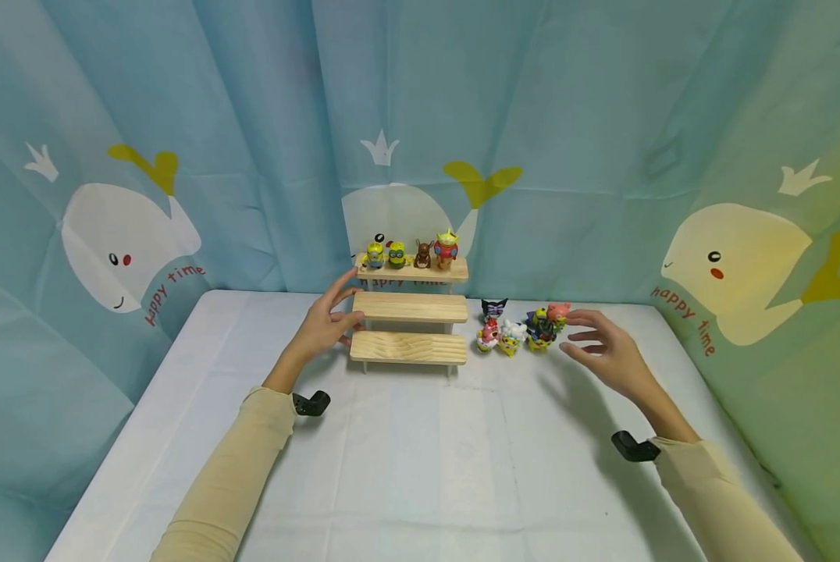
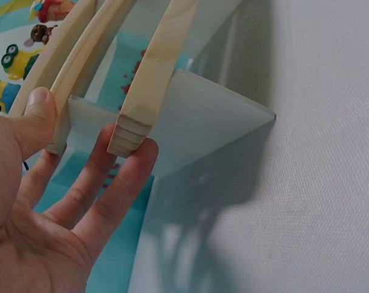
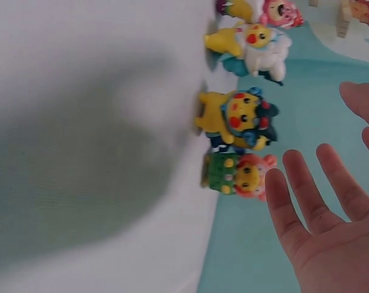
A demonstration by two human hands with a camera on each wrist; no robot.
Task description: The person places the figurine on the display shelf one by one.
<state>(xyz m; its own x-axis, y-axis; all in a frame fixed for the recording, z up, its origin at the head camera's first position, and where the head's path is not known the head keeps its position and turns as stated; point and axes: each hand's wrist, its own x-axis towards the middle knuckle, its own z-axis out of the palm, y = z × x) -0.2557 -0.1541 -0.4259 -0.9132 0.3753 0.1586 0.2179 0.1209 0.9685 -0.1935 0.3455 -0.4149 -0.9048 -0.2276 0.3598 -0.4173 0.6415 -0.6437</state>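
A three-tier wooden display stand stands on the table. My left hand holds its left side, thumb on the middle board and fingertips against the board ends. Along the top tier are two Minion figures, a brown figure and a green alien figure in red. My right hand hovers with spread fingers beside a cluster of small figures. Nearest to it is a figure with a pink hood and green body, then a yellow figure with a dark headpiece.
Right of the stand, the cluster also has a black-and-purple figure, a pink-and-red one and a yellow figure in white. A blue whale-print curtain hangs behind the white table.
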